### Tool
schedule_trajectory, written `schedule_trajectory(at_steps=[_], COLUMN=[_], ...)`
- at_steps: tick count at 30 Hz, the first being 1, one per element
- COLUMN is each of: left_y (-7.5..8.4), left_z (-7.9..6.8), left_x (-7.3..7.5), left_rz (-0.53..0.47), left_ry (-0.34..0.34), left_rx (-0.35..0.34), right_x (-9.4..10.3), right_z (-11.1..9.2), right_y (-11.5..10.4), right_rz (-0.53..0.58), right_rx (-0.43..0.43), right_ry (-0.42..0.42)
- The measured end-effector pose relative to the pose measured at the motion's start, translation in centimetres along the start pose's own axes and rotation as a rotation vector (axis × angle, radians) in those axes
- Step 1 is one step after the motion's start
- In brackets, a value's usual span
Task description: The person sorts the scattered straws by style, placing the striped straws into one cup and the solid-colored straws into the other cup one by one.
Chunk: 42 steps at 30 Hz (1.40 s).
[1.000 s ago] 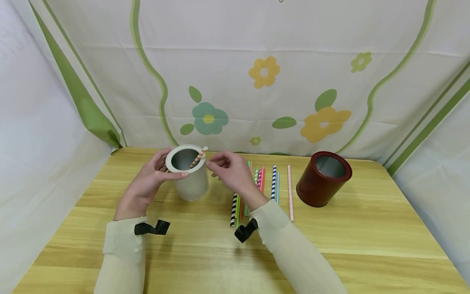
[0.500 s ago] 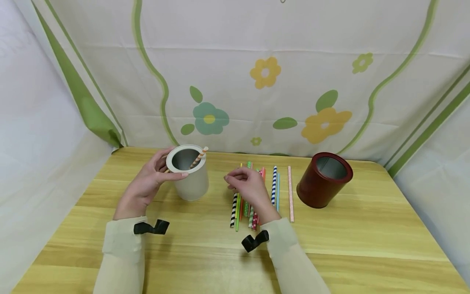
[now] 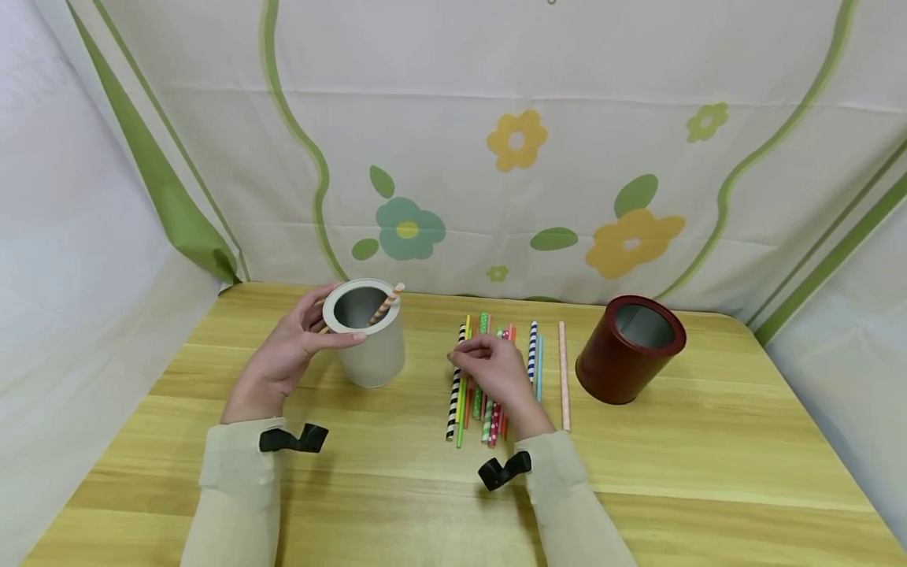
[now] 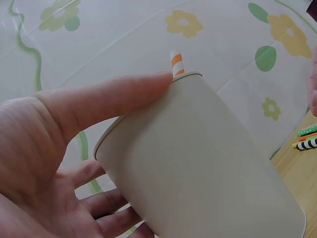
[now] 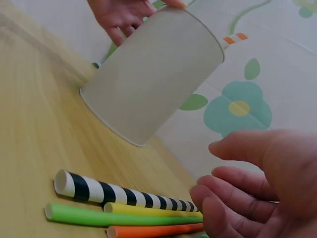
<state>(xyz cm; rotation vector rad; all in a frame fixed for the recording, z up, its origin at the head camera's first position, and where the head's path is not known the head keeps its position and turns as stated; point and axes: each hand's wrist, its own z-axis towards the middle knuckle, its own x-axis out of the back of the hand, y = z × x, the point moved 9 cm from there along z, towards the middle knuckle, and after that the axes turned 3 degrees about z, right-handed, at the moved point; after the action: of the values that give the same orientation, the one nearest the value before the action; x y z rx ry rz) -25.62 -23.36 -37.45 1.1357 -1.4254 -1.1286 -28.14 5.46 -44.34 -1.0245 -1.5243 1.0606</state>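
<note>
My left hand [image 3: 286, 348] grips the cream tin [image 3: 373, 358]; with my right hand [image 3: 496, 370] (loosely curled, holding nothing), I'd best pinch the black-and-white striped straw [image 5: 125, 195] alone.

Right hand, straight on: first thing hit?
Likely the white can, ahead in the head view. Depth is unclear: the black-and-white straw lies close to the right hand and might be brushed first.

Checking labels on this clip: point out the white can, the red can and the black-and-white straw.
White can [image 3: 373, 359], head view: on its front wall.
Red can [image 3: 611, 367], head view: on its front wall.
Black-and-white straw [image 5: 124, 195], right wrist view: midway along its visible length.
</note>
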Motion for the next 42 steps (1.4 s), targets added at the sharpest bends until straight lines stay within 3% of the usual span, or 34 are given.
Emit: schedule_trajectory(at_steps=[8, 17, 32, 42], left_y=[0.0, 0.1, 0.0, 0.0], left_z=[0.0, -0.1, 0.0, -0.1], left_x=[-0.1, 0.0, -0.2, -0.3], left_rz=[0.0, 0.003, 0.01, 0.009], left_ry=[-0.002, -0.001, -0.003, -0.004], left_rx=[0.001, -0.008, -0.012, -0.008], right_x=[0.2, -0.4, -0.8, -0.5], right_z=[-0.3, -0.7, -1.2, -1.2], right_y=[-1.3, -1.1, -1.4, -1.4], right_rz=[-0.296, -0.514, -0.565, -0.555], right_rx=[0.114, 0.072, 0.122, 0.104], right_ry=[0.15, 0.199, 0.222, 0.234])
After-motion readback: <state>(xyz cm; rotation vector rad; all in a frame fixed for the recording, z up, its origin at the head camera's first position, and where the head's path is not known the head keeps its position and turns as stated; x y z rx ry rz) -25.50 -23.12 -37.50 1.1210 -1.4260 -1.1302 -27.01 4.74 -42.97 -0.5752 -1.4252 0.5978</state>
